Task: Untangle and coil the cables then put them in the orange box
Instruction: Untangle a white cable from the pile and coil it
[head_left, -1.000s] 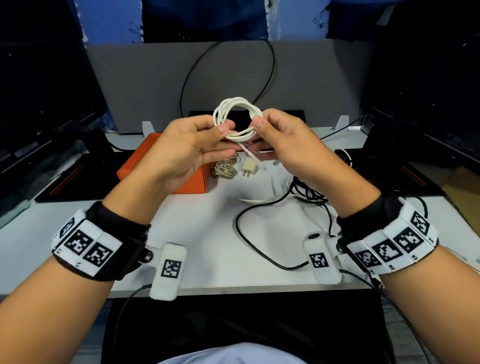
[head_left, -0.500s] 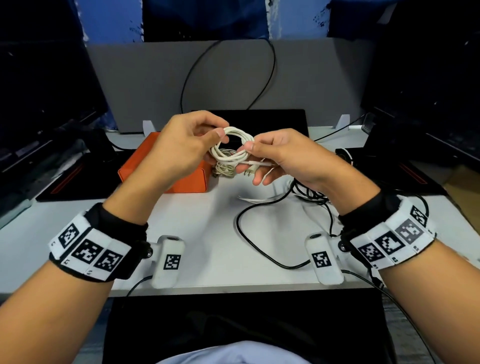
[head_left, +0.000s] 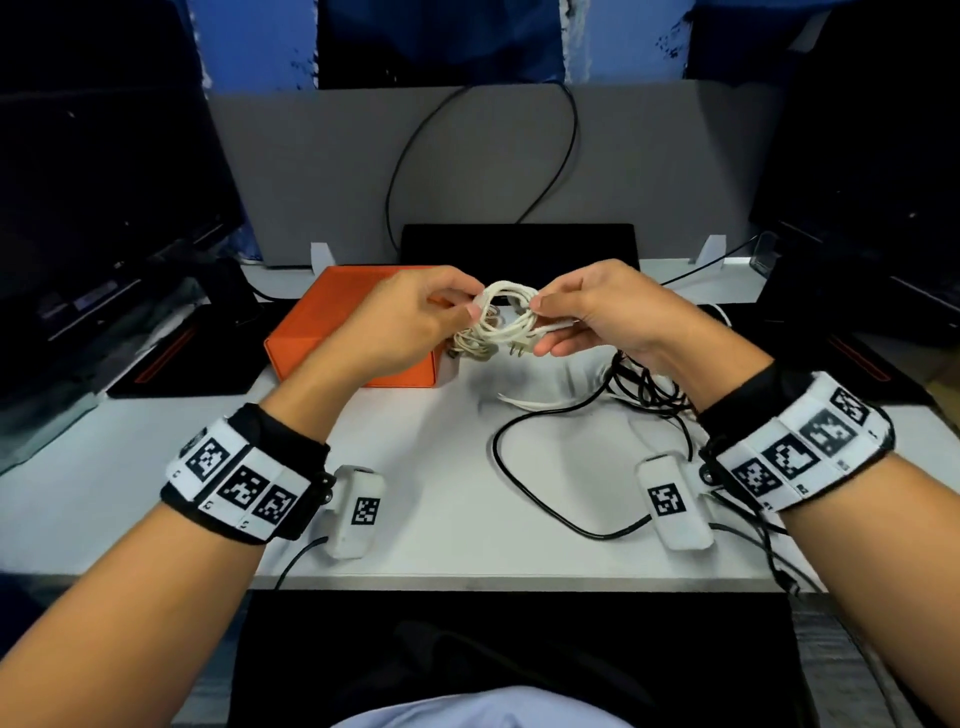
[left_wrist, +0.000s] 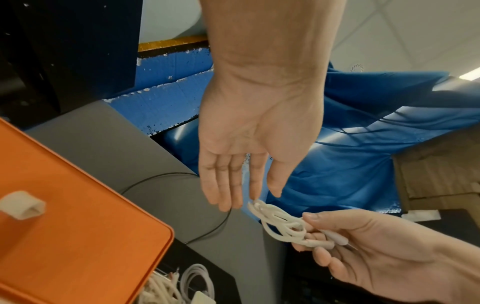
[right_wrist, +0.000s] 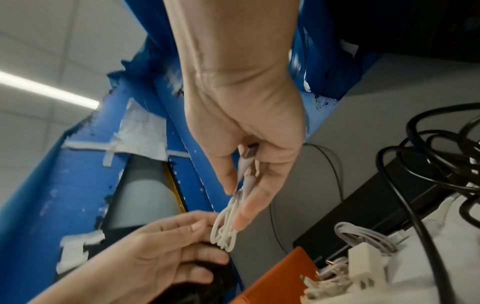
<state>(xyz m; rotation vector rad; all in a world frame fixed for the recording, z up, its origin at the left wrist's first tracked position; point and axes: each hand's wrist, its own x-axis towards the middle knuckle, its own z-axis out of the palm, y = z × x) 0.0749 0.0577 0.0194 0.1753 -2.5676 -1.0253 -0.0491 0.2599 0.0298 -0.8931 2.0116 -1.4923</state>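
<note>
A small coil of white cable (head_left: 506, 312) hangs in the air between both hands, just right of the closed orange box (head_left: 332, 332) and above the table. My left hand (head_left: 470, 301) pinches the coil's left end between thumb and fingertips. My right hand (head_left: 540, 312) pinches the coil's right side, with the cable's plug ends lying along its palm. In the left wrist view the left hand (left_wrist: 265, 195) has nearly straight fingers at the coil's (left_wrist: 278, 224) tip. The right wrist view shows the right hand (right_wrist: 233, 205) holding the coil (right_wrist: 226, 232) and a USB plug (right_wrist: 250, 152).
A tangle of black cable (head_left: 644, 384) lies on the white table at the right, one loop running toward the front edge. More white cables (head_left: 470, 348) and a white pronged plug (head_left: 519, 349) lie beside the box. A grey divider (head_left: 675, 171) stands behind; dark monitors flank the table.
Both hands have lowered the white coil from chest height toward the table by the box. The coil has tipped from upright to lying flatter between the fingertips.
</note>
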